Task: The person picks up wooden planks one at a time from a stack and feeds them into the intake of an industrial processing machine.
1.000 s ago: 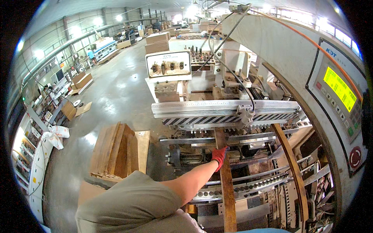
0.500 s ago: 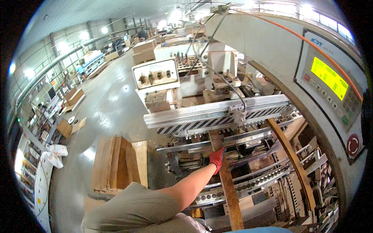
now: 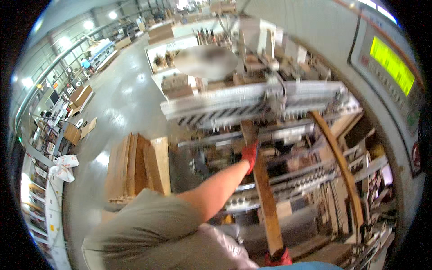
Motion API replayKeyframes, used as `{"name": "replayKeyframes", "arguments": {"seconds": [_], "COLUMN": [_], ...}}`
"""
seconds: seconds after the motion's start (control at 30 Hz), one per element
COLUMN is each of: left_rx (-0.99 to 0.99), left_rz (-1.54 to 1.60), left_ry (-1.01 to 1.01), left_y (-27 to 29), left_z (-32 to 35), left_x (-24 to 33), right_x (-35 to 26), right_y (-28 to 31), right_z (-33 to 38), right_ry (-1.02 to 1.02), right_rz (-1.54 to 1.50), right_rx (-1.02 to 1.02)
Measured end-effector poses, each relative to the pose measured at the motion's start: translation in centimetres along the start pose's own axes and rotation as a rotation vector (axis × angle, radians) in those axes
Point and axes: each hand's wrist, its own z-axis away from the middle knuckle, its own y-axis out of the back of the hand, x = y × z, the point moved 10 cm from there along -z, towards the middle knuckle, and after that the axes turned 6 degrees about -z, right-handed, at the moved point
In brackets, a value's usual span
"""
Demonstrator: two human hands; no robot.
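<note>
A long, narrow wooden board (image 3: 266,193) lies lengthwise over the machine's rails, its far end under the striped metal beam (image 3: 216,105). My left hand (image 3: 250,156), in a red glove, grips the board's left edge not far from that beam. At the near end, my right hand (image 3: 279,258), also red-gloved, is closed around the board; the lower picture edge and blue cloth hide part of it. A second wooden strip (image 3: 339,164) rests across the rails to the right, apart from both hands. Motion blurs the rails and the beam.
A control panel with a yellow screen (image 3: 392,64) stands at the right. Stacked brown boards (image 3: 135,168) sit on the floor to my left. White sacks (image 3: 64,167) lie by the left-hand machinery. Cartons (image 3: 81,99) stand farther off.
My right hand has come into view at the board's near end. My left hand stays on the board. The view has shifted, so the machine appears higher in the picture.
</note>
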Motion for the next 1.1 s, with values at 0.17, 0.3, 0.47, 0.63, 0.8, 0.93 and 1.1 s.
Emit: {"name": "replayKeyframes", "arguments": {"seconds": [0.17, 0.3, 0.47, 0.63, 0.8, 0.93, 1.1], "left_rx": [0.097, 0.091, -0.011, -0.047, 0.001, 0.017, -0.105], "left_rz": [-0.236, -0.127, -0.104, -0.131, -0.175, -0.205, -0.257], "left_ry": [0.274, 0.301, 0.253, 0.143, 0.150, 0.014, 0.081], "left_y": [1.0, 1.8, 0.5, -3.0, -3.1, 0.8, -1.6], "left_z": [1.4, -2.5, -2.5, -0.1, -2.1, -5.8, -3.9], "left_x": [0.2, -3.5, -4.4, -2.0, -4.3, -4.4, -4.2], "right_x": [3.4, 3.0, 2.6, 2.8, 10.6, 8.5, 9.1], "right_y": [-4.3, -3.9, -4.1, -3.3, -13.7, -14.1, -13.2], "right_z": [0.9, 0.5, -0.3, 0.4, -2.0, -3.5, -2.9], "right_ry": [0.013, 0.012, 0.014, -0.069, -0.132, -0.085, -0.126], "right_rz": [-0.108, -0.089, -0.176, -0.215, -0.319, -0.265, -0.301], "right_rx": [0.126, 0.093, 0.065, 0.025, -0.285, -0.470, -0.366]}}
